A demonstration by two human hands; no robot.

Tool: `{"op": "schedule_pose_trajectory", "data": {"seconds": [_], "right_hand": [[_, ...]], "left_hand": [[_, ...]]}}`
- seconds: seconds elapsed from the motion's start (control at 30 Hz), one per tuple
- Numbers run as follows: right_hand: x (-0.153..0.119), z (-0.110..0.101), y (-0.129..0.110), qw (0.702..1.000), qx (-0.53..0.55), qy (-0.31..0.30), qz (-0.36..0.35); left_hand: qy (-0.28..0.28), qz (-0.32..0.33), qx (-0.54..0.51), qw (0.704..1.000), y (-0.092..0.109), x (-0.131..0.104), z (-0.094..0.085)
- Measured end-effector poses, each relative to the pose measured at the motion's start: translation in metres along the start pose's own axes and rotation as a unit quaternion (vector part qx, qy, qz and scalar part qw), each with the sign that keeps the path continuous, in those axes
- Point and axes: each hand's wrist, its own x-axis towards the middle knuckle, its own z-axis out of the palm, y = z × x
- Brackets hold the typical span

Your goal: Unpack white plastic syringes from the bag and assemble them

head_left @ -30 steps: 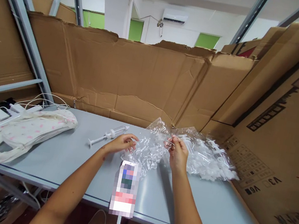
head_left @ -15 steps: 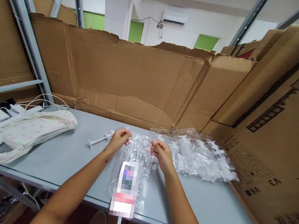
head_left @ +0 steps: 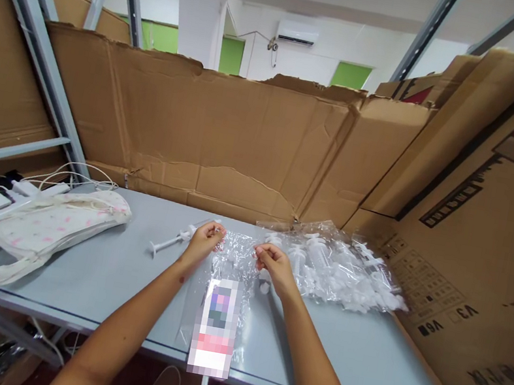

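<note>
A clear plastic bag [head_left: 236, 256] is stretched between my two hands above the grey table. My left hand [head_left: 204, 241] pinches its upper left edge, and my right hand [head_left: 275, 266] pinches the upper right edge. Just left of my left hand lies a white plastic syringe [head_left: 167, 245], its far end partly hidden by the fingers. Right of my right hand, a large clear bag of white syringes [head_left: 343, 267] lies on the tabletop. Below the hands, a phone [head_left: 215, 328] with a blurred-out screen overlaps the lower part of the stretched bag.
A white cloth bag with pink spots [head_left: 51, 229] lies on the left, near a power strip [head_left: 0, 210] with cables. Cardboard [head_left: 228, 128] walls the back of the table [head_left: 356, 363], and a large carton [head_left: 488, 260] stands on the right. A white cable [head_left: 204, 383] hangs from the phone.
My right hand has shifted slightly left along the bag's upper edge, and the plastic between my hands lies a little differently. The view has moved slightly.
</note>
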Motion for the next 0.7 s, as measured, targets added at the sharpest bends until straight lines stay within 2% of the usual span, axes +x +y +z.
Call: {"op": "schedule_pose_trajectory", "data": {"seconds": [0.1,0.2,0.4,0.5,0.6,0.7], "right_hand": [[0.001,0.002,0.002,1.000,-0.010,-0.010,-0.012],[0.003,0.002,0.004,1.000,-0.017,-0.004,-0.026],[0.007,-0.002,0.009,0.998,-0.037,0.013,-0.054],[0.007,-0.002,0.007,0.996,-0.052,0.016,-0.071],[0.004,0.000,0.004,0.996,-0.043,-0.009,-0.072],[0.001,0.000,0.002,0.997,-0.011,-0.065,-0.033]], "left_hand": [[0.033,0.035,-0.004,0.999,-0.004,0.001,0.000],[0.052,0.044,-0.004,0.998,-0.005,0.002,-0.002],[0.050,0.064,0.020,0.997,-0.011,0.005,-0.004],[0.067,0.078,0.012,0.995,-0.014,0.006,-0.002],[0.080,0.084,-0.003,0.993,-0.011,0.007,-0.002],[0.104,0.106,-0.011,0.989,-0.007,0.010,-0.008]]}}
